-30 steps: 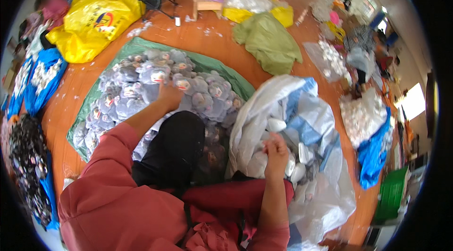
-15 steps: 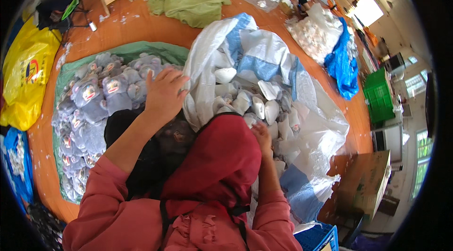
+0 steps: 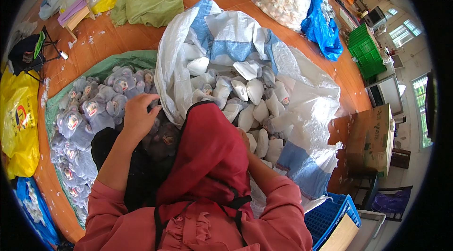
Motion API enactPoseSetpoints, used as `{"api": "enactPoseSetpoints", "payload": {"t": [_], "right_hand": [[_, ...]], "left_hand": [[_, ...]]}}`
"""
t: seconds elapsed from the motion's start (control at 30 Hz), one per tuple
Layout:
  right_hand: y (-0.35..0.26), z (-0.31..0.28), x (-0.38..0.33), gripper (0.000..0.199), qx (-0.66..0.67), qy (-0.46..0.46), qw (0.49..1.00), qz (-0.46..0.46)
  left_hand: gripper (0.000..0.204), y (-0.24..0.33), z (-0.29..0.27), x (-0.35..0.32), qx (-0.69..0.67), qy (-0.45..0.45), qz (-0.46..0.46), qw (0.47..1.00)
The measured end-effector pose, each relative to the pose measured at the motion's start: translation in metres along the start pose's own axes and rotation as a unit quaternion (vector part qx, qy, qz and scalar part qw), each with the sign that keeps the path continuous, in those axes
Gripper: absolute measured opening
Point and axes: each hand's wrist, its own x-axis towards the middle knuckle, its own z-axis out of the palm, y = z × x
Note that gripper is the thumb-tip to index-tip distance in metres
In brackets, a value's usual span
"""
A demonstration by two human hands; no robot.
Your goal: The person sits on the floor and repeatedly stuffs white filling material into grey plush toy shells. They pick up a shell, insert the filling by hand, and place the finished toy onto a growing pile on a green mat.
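My left hand [image 3: 140, 116] is raised at the edge of a heap of grey plush toys [image 3: 100, 107], its thumb and fingers apart with nothing visible in them. The toys have small faces and lie on a green sheet [image 3: 133, 56]. Most of my right hand [image 3: 244, 141] is hidden behind the dark red apron [image 3: 200, 149] over my lap; its fingers do not show. Beside it, a white and blue woven sack [image 3: 233, 27] lies wide open. Inside are several stuffed white and grey plush pieces [image 3: 255, 91].
To the left lies a yellow bag [image 3: 21, 123], with a folding chair [image 3: 30, 53] beyond it. An olive sheet [image 3: 148, 1] and a small wooden stool [image 3: 75, 17] are farther back. At right stand a green crate [image 3: 365, 50], a cardboard box [image 3: 370, 140] and a blue crate [image 3: 330, 220].
The view has turned to the right and downward. My left hand has drawn back from the sack's rim toward me, and my right hand has slipped farther behind the apron.
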Motion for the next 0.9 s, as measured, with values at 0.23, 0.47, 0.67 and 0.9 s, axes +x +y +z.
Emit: {"api": "enactPoseSetpoints", "payload": {"t": [0.23, 0.47, 0.67, 0.9], "right_hand": [[0.043, -0.018, 0.004, 0.046, 0.001, 0.047, 0.994, -0.097], [-0.026, -0.114, 0.013, 0.048, 0.133, 0.212, 0.968, 0.006], [-0.132, -0.171, 0.029, 0.048, 0.463, 0.087, 0.877, -0.096], [-0.23, -0.132, 0.054, 0.065, 0.601, -0.114, 0.771, -0.177]], "left_hand": [[0.027, 0.01, 0.002, -0.001, -0.021, -0.051, -0.015, 0.998], [0.025, 0.013, -0.007, -0.006, -0.039, -0.013, 0.009, 0.999], [0.027, 0.011, -0.009, 0.001, -0.116, 0.021, 0.013, 0.993], [0.046, -0.032, -0.005, 0.016, -0.8, -0.103, -0.204, 0.555]]}}
